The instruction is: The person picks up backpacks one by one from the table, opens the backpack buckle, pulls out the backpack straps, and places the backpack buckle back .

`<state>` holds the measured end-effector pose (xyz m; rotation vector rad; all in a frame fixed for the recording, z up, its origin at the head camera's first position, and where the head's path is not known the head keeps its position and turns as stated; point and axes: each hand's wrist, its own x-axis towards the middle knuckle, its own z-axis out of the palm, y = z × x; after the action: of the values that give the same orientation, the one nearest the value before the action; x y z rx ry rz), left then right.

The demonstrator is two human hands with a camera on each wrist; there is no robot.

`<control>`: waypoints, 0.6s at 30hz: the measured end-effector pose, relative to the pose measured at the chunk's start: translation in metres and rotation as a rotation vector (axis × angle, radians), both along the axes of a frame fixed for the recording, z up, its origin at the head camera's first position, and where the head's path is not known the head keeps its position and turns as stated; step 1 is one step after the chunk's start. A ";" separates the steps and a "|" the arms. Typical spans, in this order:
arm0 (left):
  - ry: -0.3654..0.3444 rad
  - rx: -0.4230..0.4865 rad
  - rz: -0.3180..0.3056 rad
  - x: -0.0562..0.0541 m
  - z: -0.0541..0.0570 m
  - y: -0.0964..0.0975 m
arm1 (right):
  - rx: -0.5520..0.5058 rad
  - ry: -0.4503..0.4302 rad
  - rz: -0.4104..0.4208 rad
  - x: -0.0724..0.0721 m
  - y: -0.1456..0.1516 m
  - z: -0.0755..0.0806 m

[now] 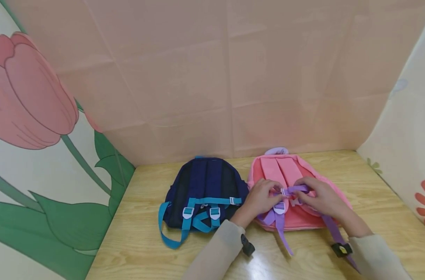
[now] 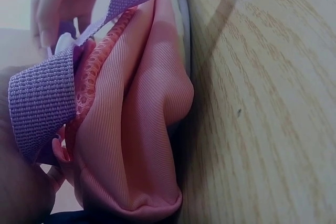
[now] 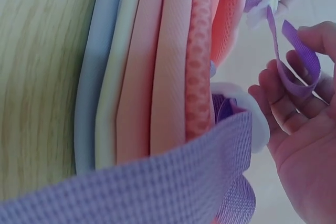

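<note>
A pink backpack (image 1: 306, 221) lies on the table, its shoulder straps facing up. Over it, my left hand (image 1: 263, 198) pinches a small white buckle (image 1: 285, 191) on the purple chest strap (image 1: 299, 188). My right hand (image 1: 320, 196) holds the strap's loose part, which loops between thumb and curled fingers in the right wrist view. Below the left hand, a white adjuster (image 1: 279, 208) sits on a purple shoulder strap (image 1: 280, 229). The left wrist view shows the backpack's pink side (image 2: 152, 93) and a purple webbing strap (image 2: 44, 103) close up.
A navy backpack (image 1: 205, 175) with teal straps (image 1: 172, 242) lies just left of the pink one. The wooden table (image 1: 135, 233) meets a plain beige backdrop (image 1: 212, 77) behind. Tulip-printed panels (image 1: 41, 89) stand at the left. Purple strap hangs beside the right wrist.
</note>
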<state>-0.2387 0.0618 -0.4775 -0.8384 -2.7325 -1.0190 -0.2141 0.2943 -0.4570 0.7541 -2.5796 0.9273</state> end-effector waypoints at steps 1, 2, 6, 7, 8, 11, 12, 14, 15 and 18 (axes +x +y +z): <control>0.000 0.001 -0.001 0.000 0.000 0.000 | 0.005 -0.004 -0.005 0.000 0.002 0.000; 0.002 0.001 -0.003 0.000 0.000 0.000 | 0.007 -0.003 -0.008 0.000 0.003 -0.001; 0.004 0.000 -0.004 0.000 -0.001 0.000 | 0.016 -0.008 -0.021 0.000 0.009 -0.001; 0.003 -0.001 -0.003 0.000 -0.001 0.000 | 0.020 -0.004 -0.021 0.000 0.009 -0.001; 0.001 -0.002 -0.003 0.000 -0.001 0.000 | 0.028 0.003 -0.025 0.001 0.010 0.000; -0.009 -0.001 -0.001 0.000 -0.002 0.000 | 0.048 0.020 -0.040 0.002 0.011 0.002; -0.013 0.000 -0.001 0.000 -0.002 0.000 | 0.049 0.020 -0.049 0.002 0.011 0.003; -0.017 0.001 -0.001 0.000 -0.002 0.000 | 0.049 0.020 -0.066 0.002 0.011 0.005; -0.018 0.003 -0.001 0.000 -0.002 0.000 | 0.039 0.018 -0.070 0.002 0.011 0.005; -0.012 0.000 -0.002 0.000 -0.002 0.000 | 0.032 0.045 -0.065 0.000 0.011 0.006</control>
<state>-0.2389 0.0622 -0.4792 -0.8376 -2.7424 -1.0283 -0.2141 0.3055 -0.4507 0.6866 -2.5691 0.8420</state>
